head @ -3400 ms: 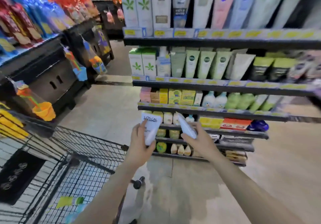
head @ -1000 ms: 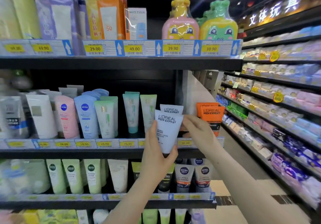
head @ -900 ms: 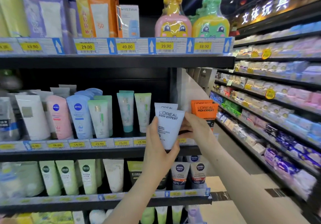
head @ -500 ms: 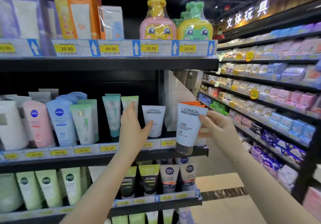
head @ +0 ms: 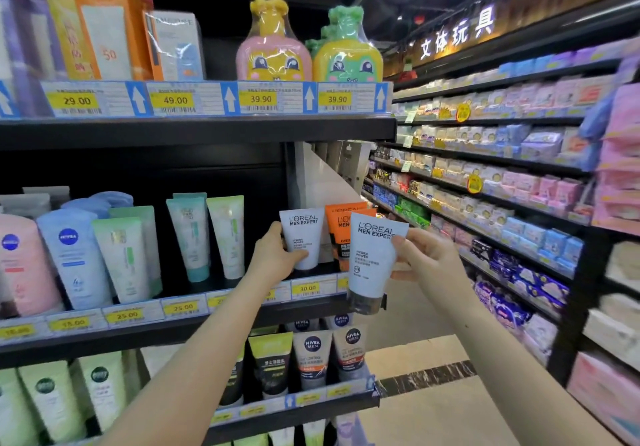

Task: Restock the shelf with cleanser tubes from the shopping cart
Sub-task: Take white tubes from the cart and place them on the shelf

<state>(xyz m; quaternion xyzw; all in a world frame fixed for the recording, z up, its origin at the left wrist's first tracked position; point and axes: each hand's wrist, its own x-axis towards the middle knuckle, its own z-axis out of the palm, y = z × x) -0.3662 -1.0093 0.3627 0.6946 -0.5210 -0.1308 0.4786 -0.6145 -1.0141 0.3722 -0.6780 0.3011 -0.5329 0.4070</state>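
White tubes (head: 374,258), both hands (head: 429,255)

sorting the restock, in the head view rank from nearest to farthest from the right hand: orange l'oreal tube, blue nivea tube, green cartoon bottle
From the right hand:
1. Orange L'Oreal tube, just left on the same shelf.
2. Green cartoon bottle, top shelf above.
3. Blue Nivea tube, far left.

left hand (head: 277,258) now gripping shelved white tube (head: 303,238), right hand (head: 427,258) drawing second tube (head: 372,258) nearer
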